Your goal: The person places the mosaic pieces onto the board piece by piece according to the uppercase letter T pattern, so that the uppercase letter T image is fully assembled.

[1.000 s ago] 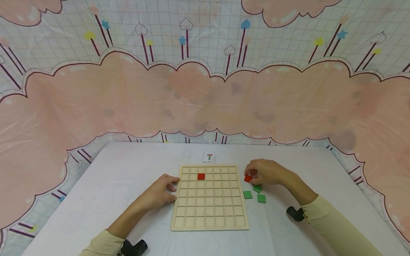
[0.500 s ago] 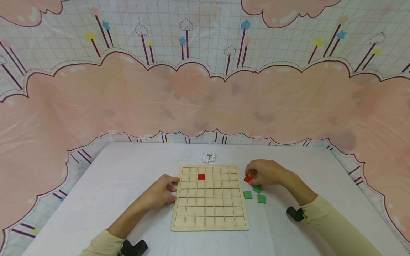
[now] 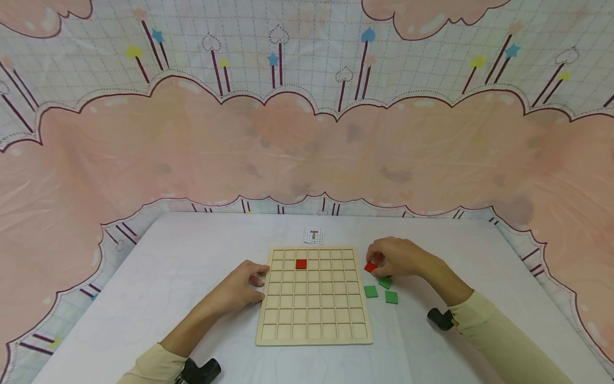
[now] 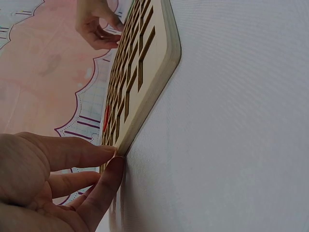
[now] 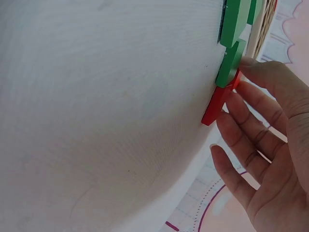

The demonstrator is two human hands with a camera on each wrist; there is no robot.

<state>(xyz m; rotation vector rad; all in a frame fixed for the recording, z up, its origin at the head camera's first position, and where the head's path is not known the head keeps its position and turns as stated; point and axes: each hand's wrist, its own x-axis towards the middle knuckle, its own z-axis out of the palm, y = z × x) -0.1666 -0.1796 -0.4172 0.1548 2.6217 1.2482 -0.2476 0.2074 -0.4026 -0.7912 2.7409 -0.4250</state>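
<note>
In the head view my left hand (image 3: 240,288) rests at the left edge of a pale wooden grid board (image 3: 314,341), thumb and fingertips touching its side, as the left wrist view also shows. One red square tile (image 3: 301,264) sits in a cell of the board's second row from the top. To the right of the board, my right hand (image 3: 395,257) pinches another red tile (image 3: 370,267) between thumb and fingers. Below it lie several green tiles (image 3: 371,292). In the right wrist view a further red tile (image 5: 213,107) lies by the fingers, against a green tile (image 5: 231,64).
A small card (image 3: 314,236) printed with a grid and a red-and-green T shape lies behind the board. Everything rests on a white-covered table (image 3: 201,234), with a patterned cloth (image 3: 307,154) hanging behind it.
The red tile in my right hand has tilted and shifted very slightly to the left. My left hand and the board have stayed in place.
</note>
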